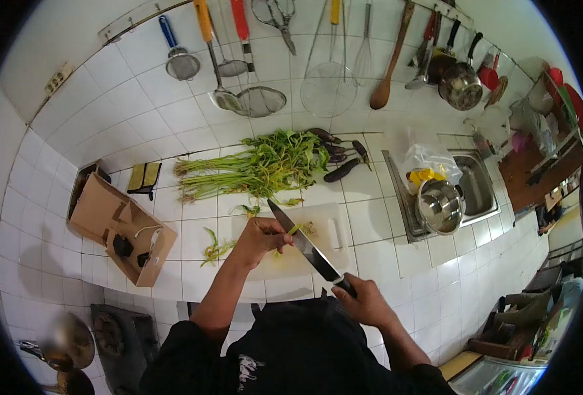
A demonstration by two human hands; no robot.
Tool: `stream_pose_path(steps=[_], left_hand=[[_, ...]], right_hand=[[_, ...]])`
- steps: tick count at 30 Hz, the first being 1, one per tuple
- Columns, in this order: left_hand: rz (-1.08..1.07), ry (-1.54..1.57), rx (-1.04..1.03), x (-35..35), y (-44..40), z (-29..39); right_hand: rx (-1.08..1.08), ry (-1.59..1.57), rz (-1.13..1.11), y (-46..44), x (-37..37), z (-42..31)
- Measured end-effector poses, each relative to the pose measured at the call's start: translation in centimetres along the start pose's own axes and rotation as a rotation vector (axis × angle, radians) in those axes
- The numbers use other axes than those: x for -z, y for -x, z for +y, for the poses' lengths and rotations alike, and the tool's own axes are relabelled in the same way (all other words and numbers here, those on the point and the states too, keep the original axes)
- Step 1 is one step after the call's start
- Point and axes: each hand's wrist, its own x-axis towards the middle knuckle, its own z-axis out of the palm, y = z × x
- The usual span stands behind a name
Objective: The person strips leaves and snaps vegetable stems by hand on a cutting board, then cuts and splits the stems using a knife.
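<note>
My right hand [368, 303] is wrapped round the black handle of a kitchen knife [314, 255], its long blade pointing up and left over the cutting board. The fingers of my left hand [263, 238] are pinched beside the blade on a small yellow-green vegetable piece [293, 230], which touches or nearly touches the blade. Beneath them lies a whitish cutting board [334, 227] with small yellowish bits on it. Behind the board is a heap of long-stemmed leafy greens [265, 164]. Trimmed green scraps [218, 249] lie left of the board.
Dark eggplants [341, 170] lie right of the greens. Farther right, a metal pot [440, 206] stands by the sink [479, 181]. An open cardboard box [156, 263] sits at the left counter edge. Strainers, a wooden spoon [393, 59] and other utensils hang on the tiled wall.
</note>
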Motion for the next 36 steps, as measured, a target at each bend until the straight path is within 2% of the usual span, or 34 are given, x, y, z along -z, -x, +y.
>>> stream_pose_path(steps=[3, 6, 8, 9, 12, 15, 18, 20, 22, 24, 27, 29, 33, 35, 36], left_hand=[[0.012, -0.046, 0.018, -1.6, -0.9, 0.3], [0.036, -0.018, -0.07, -1.9, -0.6, -1.1], [-0.068, -0.019, -0.141, -2.5, -0.6, -1.3], [-0.049, -0.031, -0.146, -2.7, -0.7, -1.4], [-0.031, -0.018, -0.034, -2.9, -0.8, -2.7], [-0.019, 0.052, -0.025, -3.5, -1.0, -3.3], [0.024, 0.073, 0.001, -3.5, -0.5, -4.0], [0.064, -0.119, 0.084, -3.0, -0.6, -4.0], [0.03, -0.114, 0.011, -1.2, -0.5, -5.6], [-0.022, -0.099, -0.062, -0.3, -0.8, -6.8], [0.035, 0.029, -0.011, 0.4, -0.4, -6.1], [0.021, 0.242, 0.049, 0.5, 0.3, -5.6], [-0.013, 0.156, 0.057, 1.0, 0.5, -3.9], [-0.033, 0.176, -0.047, 1.9, -0.2, -4.2], [0.03, 0.211, -0.049, 1.4, -0.4, -3.5]], right_hand=[[0.026, -0.041, -0.011, 0.2, 1.8, 0.5], [0.058, -0.075, -0.024, 0.3, 2.5, 2.5], [0.01, -0.147, -0.041, 0.4, 2.8, 2.7], [0.024, -0.151, -0.058, 0.5, 3.1, 2.6], [0.059, -0.106, 0.047, 0.7, 3.2, 3.2], [0.008, 0.035, 0.015, 0.6, 3.9, 3.6], [0.016, 0.0, -0.004, 0.3, 3.8, 3.6], [0.027, 0.063, -0.027, -0.1, 3.4, 3.5], [0.045, 0.041, -0.033, -1.1, 2.7, 3.2], [0.076, 0.061, -0.066, -1.6, 2.9, 2.5], [0.06, 0.072, -0.073, -2.3, 2.8, 2.0], [0.05, 0.081, -0.097, -2.7, 2.5, 1.4], [0.073, 0.043, -0.071, -3.0, 1.7, 1.1], [0.056, -0.053, -0.065, -3.4, 1.4, 0.1], [0.075, -0.065, -0.076, -3.8, 1.0, 0.7]])
